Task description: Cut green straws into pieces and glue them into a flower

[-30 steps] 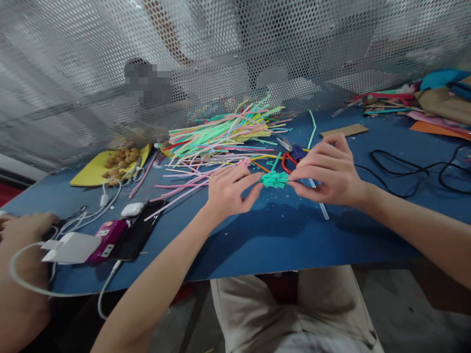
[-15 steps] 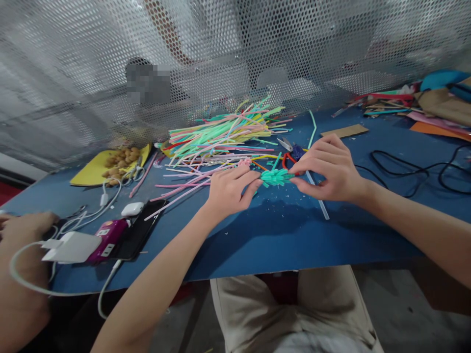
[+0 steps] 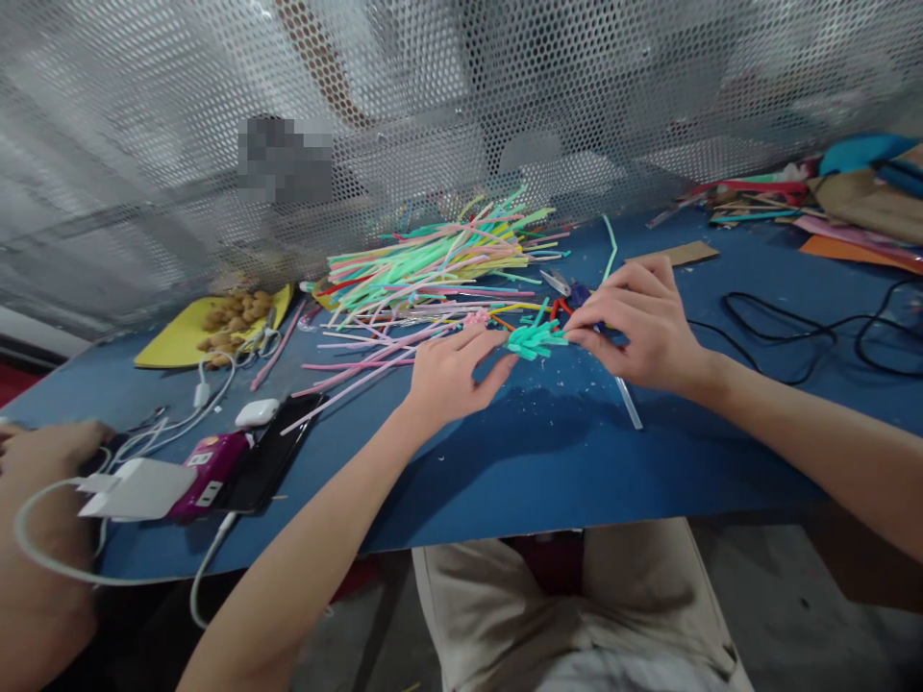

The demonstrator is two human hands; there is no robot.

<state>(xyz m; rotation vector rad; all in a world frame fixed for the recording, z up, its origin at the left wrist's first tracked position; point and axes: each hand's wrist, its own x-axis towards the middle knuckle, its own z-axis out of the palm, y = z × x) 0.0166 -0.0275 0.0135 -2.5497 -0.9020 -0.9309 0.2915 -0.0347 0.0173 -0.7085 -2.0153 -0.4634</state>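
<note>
A tufted bundle of short teal-green pipe cleaner pieces (image 3: 535, 340) is held just above the blue table between my two hands. My left hand (image 3: 458, 378) has its thumb and index finger around the bundle's left end. The fingers of my right hand (image 3: 638, 327) are pinched together at its right end. Behind my right hand lies a small cutting tool (image 3: 559, 283) with silver blades and blue and red parts, its rest hidden. Below that hand a clear glue stick (image 3: 629, 404) shows in part. A pink curled piece (image 3: 476, 318) lies beyond my left fingers.
A heap of coloured pipe cleaners (image 3: 433, 259) lies at the back. At left are a black phone (image 3: 263, 471), a purple power adapter (image 3: 212, 471), white cables and yellow paper (image 3: 162, 341) with brown lumps. Another person's arm (image 3: 47, 538) rests far left. A black cable (image 3: 785, 332) curls right.
My right fingers have closed more tightly and shifted slightly left. The green bundle looks more spread, with its pieces splayed apart. My left hand has barely moved.
</note>
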